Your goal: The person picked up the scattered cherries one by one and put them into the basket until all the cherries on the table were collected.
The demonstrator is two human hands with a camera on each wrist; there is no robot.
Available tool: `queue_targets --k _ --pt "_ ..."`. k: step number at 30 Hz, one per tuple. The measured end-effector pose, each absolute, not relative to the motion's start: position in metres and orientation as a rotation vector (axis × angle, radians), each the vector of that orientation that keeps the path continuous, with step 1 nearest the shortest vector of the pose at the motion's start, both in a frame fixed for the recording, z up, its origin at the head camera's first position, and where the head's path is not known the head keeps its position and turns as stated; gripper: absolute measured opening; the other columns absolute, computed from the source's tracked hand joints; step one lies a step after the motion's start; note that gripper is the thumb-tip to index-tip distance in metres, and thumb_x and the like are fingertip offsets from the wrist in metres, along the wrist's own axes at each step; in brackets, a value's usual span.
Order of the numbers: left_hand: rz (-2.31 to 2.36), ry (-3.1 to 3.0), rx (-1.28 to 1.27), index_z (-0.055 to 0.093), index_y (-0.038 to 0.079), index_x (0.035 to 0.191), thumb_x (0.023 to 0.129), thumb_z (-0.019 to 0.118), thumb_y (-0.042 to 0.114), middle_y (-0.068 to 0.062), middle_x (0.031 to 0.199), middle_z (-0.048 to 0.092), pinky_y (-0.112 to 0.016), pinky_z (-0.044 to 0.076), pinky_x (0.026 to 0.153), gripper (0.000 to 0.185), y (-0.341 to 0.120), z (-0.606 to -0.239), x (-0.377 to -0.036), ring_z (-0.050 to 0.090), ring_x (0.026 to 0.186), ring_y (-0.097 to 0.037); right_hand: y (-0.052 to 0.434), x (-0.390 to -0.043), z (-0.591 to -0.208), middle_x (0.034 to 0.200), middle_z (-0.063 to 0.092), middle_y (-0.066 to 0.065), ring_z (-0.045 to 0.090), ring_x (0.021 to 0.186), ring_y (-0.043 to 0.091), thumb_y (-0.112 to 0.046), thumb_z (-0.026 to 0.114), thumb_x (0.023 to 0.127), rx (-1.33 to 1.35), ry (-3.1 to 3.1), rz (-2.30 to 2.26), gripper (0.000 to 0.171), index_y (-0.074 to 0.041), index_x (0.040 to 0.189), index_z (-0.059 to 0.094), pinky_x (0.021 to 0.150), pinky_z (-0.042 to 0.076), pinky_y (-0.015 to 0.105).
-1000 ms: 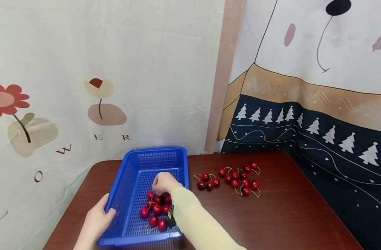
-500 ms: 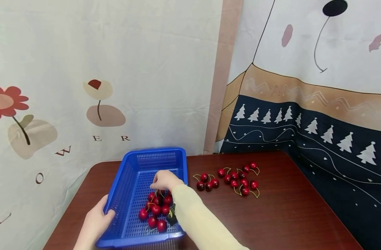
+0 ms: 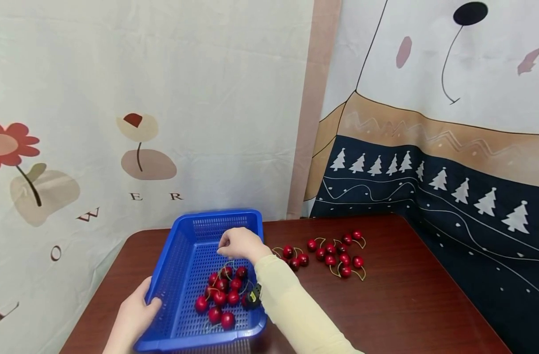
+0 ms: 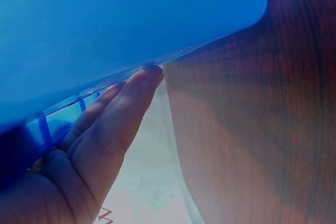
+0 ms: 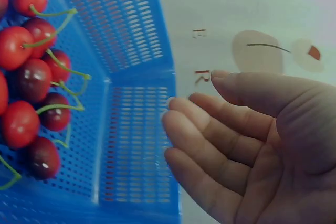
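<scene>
So there's a blue basket (image 3: 194, 255) sitting on a dark wooden table (image 3: 406, 305), over toward the 8 o'clock part of the tabletop in the head view. The left hand (image 3: 134, 317) holds it at its near left corner: thumb hooked over the rim, fingers running along underneath the outer wall. The left wrist view shows those fingers (image 4: 113, 119) laid fairly straight against the underside of the blue plastic, so it's a light clamp more than a fist.

The right hand (image 3: 243, 244) hangs above the basket, just inside the right wall, roughly at 1 o'clock from the cherries in the basket (image 3: 223, 295). It's carrying nothing. In the right wrist view the palm is bare and the fingers (image 5: 210, 140) are loose, gently bent, not touching any fruit. From the head camera the fingertips look drooped together, might be a slight pinch shape, hard to say from that angle, but the wrist view shows nothing between them.

The cherries in the basket lie bunched in the near half, red with yellow-green stems, filling the 6 o'clock end of the floor. A second lot, the loose cherries (image 3: 336, 253), lies scattered on the table at 3 o'clock from the basket, well apart from both hands. A printed cloth (image 3: 119, 123) hangs behind the table.
</scene>
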State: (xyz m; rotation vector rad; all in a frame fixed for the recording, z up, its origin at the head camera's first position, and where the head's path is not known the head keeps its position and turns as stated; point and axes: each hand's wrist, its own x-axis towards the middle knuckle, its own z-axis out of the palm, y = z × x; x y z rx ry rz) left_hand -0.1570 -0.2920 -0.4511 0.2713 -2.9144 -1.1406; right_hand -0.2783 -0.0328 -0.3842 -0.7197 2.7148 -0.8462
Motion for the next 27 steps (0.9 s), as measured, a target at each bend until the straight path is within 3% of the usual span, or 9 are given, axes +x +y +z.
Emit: queue_targets --k 16,27 --pt "-1.147 -2.919 0.274 0.037 0.001 0.145 0.091 0.052 0.008 -0.031 0.119 0.061 -0.052 0.053 0.074 0.057 -0.293 -0.452 -0.158 0.064 0.092 -0.036 0.01 -0.271 -0.378 0.085 0.067 -0.012 0.058 0.076 0.004 -0.025 0.071 0.092 -0.791 2.85 -1.107 0.008 -0.02 0.097 0.075 0.07 0.05 0.024" --pt "-1.132 -2.917 0.264 0.037 0.0 0.145 0.09 0.053 0.009 -0.032 0.121 0.06 -0.054 0.053 0.075 0.057 -0.293 -0.453 -0.158 0.064 0.094 -0.037 0.052 -0.273 -0.388 0.089 0.069 -0.007 0.061 0.078 0.009 -0.022 0.067 0.094 -0.721 2.906 -1.277 0.009 -0.019 0.099 0.074 0.072 0.053 0.027"
